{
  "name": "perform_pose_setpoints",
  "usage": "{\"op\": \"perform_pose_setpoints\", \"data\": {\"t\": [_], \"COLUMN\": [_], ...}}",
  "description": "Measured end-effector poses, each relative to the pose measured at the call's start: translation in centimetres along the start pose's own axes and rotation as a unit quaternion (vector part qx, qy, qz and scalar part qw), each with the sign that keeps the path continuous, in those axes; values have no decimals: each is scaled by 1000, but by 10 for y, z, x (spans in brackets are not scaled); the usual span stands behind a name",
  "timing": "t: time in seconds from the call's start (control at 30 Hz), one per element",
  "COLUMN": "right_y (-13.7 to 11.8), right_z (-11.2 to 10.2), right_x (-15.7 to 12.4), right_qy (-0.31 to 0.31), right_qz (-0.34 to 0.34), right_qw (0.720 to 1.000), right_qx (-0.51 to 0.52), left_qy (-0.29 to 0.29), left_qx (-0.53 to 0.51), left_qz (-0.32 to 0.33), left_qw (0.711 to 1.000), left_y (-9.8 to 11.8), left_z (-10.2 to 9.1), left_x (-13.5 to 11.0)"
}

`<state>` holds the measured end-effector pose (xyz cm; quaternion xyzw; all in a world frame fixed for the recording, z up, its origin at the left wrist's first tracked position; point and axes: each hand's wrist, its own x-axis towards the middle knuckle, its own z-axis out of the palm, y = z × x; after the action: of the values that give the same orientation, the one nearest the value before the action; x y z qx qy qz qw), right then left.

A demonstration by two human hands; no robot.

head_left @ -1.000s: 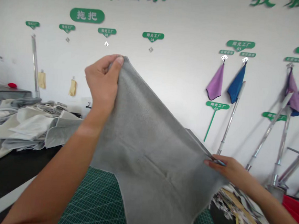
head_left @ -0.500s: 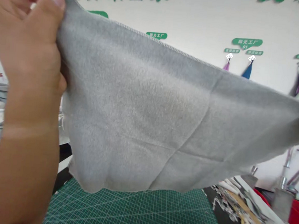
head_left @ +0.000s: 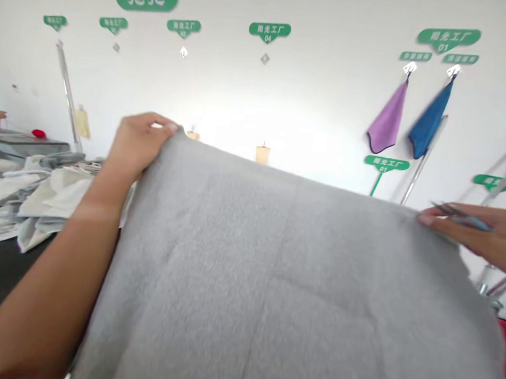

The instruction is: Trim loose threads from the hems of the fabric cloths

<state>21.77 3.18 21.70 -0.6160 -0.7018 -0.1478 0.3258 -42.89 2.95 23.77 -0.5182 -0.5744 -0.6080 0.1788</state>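
Pinched matte, creased grey cloth (head_left: 272,284) by top edge in closed left fingers (head_left: 166,132) (10 o'clock) and right fingers (head_left: 445,227) (3); noted bare wall (head_left: 320,113) towards 12.

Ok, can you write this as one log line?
left hand: holding cloth corner; right hand: holding cloth, small tool; cloth: spread between hands

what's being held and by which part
A grey cloth: left hand at one upper corner, right hand near the top edge's other end, also holding a small tool, its held part unclear.

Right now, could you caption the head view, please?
Left hand and right hand hold gray cloth before a white wall.
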Motion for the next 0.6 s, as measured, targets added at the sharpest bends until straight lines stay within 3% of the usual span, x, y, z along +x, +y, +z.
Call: {"op": "perform_pose_setpoints", "data": {"t": [0.1,0.2,0.3,0.37,0.47,0.57,0.6], "right_y": [-20,-23,-24,-27,-28,-16,-9], "right_z": [66,131,182,208,237,255,260], "right_x": [9,-1,-16,-25,-36,-45,-49], "right_qy": [-139,-198,-226,-247,-266,-267,-266], "right_qz": [11,2,-9,-12,-10,-2,5], "right_qw": [986,972,966,964,961,961,961], "right_qx": [94,129,124,102,82,75,70], "left_qy": [-123,-247,-305,-343,-373,-340,-354], "left_qx": [70,156,240,273,308,312,277], "left_qz": [-31,-52,-109,-143,-136,-98,-85], "left_qw": [989,955,915,887,865,882,889], "left_y": [-49,-96,-133,-147,-145,-115,-100], "left_z": [41,76,103,116,135,158,166], "left_x": [-11,-30,-58,-81,-114,-139,-147]}}
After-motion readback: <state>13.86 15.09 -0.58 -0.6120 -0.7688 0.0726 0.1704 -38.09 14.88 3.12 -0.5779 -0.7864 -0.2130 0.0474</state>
